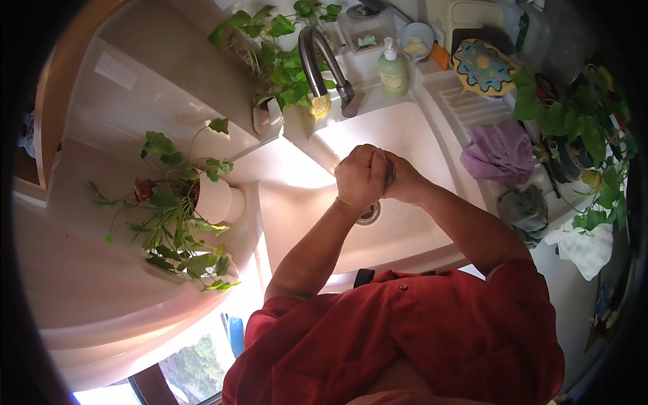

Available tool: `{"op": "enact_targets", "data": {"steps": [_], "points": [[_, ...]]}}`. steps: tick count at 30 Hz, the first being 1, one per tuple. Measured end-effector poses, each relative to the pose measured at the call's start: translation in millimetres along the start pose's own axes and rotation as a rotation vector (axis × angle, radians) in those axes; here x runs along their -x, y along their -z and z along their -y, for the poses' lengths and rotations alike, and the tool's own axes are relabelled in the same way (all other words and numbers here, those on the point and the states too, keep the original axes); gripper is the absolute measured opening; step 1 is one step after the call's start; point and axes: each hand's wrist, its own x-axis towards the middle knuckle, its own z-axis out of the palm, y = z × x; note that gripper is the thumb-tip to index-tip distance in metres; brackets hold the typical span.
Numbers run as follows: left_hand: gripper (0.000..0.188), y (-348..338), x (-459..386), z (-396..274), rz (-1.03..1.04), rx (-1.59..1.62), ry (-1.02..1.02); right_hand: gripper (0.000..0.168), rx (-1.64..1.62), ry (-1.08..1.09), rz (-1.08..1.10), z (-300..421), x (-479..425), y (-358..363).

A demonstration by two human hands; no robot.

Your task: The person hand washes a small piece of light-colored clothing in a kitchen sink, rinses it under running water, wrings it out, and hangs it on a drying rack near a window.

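Note:
My left hand [360,174] and my right hand [406,177] are pressed together above the basin of a white sink [304,228]. Between the palms a small dark grey object [390,173] shows only as a narrow strip, so its kind cannot be told. My left fingers curl over it, and the right hand closes on it from the other side. Below the wrists the metal drain [369,214] is partly visible. A curved dark metal faucet [324,66] stands behind the hands, its spout pointing into the basin; no running water is discernible.
A pump soap bottle [393,73] stands behind the basin, near a yellow-bristled brush [319,107]. On the ridged drainboard [473,104] at right lie a purple cloth [498,152], a grey cloth [525,212] and a donut-shaped sponge [483,68]. A white ribbed plant pot [212,200] lies left.

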Motion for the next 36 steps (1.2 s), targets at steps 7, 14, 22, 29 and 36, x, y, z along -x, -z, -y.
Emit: {"op": "enact_targets", "data": {"steps": [7, 14, 22, 29, 36], "points": [[0.018, 18, -12, -7, 0.144, -0.102, -0.26, 0.042, -0.345, -0.297, 0.232, 8, 4, -5], [0.02, 25, -22, -2, 0.342, 0.146, -0.04, 0.017, -0.581, -0.374, 0.33, 24, 14, -13], [0.022, 21, -31, 9, 0.529, 0.745, 0.386, 0.017, -0.913, -0.492, 0.435, 21, 17, -15], [0.019, 3, -23, 34, 0.391, 0.635, 0.281, 0.026, -0.649, -0.469, 0.192, 30, 11, -11], [0.019, 8, -18, 33, 0.326, 0.474, 0.133, 0.047, -0.644, -0.349, 0.353, 4, 0, 11]]}}
